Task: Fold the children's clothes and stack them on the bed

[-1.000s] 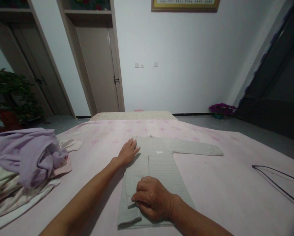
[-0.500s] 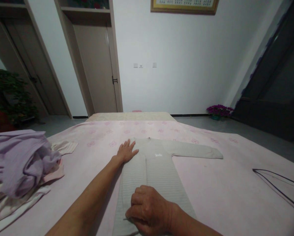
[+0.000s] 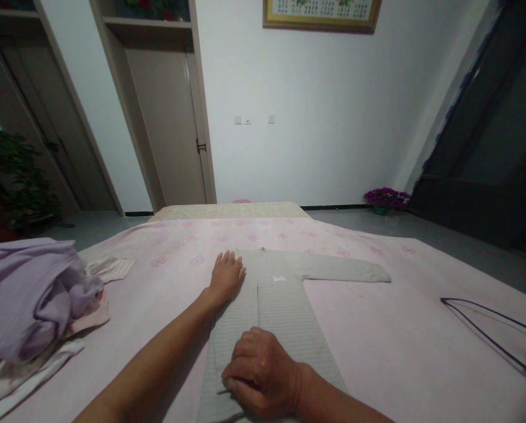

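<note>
A pale grey-green striped long-sleeved shirt (image 3: pixel 285 311) lies spread on the pink bedding, its collar away from me. One sleeve stretches out to the right; the other is folded down over the body. My left hand (image 3: pixel 226 275) rests flat on the shoulder at the fold, fingers stretched out. Nearer to me, my right hand (image 3: pixel 263 373) is closed in a pinch on the lower end of the folded sleeve. The knuckles hide much of the cuff, and the shirt's hem runs out of the bottom of the view.
On the left lies a pile of clothes (image 3: pixel 34 299), lilac on top. A black wire hanger (image 3: pixel 478 302) is at the right on the pink flowered sheet (image 3: pixel 386 317). Beyond the bed are a door (image 3: pixel 166 123), a white wall and purple flowers (image 3: pixel 386 198).
My view has turned slightly right, bringing more of the hanger into sight. The fingers of my left hand have drawn closer together on the shoulder. My right hand keeps its pinch on the sleeve.
</note>
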`<state>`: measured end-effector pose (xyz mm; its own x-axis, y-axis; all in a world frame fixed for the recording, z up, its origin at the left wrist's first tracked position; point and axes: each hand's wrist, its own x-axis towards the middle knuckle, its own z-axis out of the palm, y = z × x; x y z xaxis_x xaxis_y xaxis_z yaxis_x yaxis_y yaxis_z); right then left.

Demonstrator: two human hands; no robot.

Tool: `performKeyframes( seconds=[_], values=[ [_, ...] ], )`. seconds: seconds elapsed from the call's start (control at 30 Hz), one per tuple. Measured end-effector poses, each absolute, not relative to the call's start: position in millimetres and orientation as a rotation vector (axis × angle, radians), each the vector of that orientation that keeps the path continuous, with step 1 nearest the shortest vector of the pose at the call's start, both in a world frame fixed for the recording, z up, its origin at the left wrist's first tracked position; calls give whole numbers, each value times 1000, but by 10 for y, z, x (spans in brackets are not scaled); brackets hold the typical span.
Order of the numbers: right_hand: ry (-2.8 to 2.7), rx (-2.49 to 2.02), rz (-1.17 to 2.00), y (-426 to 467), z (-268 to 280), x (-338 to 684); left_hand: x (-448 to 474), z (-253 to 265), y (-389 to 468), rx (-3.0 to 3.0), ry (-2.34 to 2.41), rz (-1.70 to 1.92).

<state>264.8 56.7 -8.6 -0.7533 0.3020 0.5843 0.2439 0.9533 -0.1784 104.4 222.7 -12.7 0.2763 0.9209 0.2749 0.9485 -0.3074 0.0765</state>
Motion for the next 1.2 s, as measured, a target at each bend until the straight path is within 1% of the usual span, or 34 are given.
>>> performKeyframes(
  seconds=[0.17, 0.3, 0.4, 0.57, 0.77, 0.87, 1.0, 1.2],
  values=[
    [-2540, -309, 89, 585, -115, 2628, 1312, -255, 2039, -2480, -1775, -378],
    [-2536, -238, 78, 577, -139, 2629, 1354, -295, 1956, -2519, -1795, -424],
    [-2425, -323, 108, 571, -105, 2665, 1293, -226, 1898, -2594, -1782, -458],
    [-2026, -645, 344, 607, 1, 2741, 1149, -178, 1523, -2613, -1809, -461],
    [-1680, -936, 642, 738, -26, 2765, 1064, -331, 732, -2764, -1553, -470],
    [-1538, -1014, 778, 799, -84, 2760, 1080, -338, 502, -2750, -1506, -426],
    [-1521, -1062, 859, 839, -139, 2741, 1107, -260, 411, -2715, -1504, -383],
    [-1580, -1093, 879, 864, -218, 2730, 1092, -211, 353, -2728, -1487, -419]
  ],
)
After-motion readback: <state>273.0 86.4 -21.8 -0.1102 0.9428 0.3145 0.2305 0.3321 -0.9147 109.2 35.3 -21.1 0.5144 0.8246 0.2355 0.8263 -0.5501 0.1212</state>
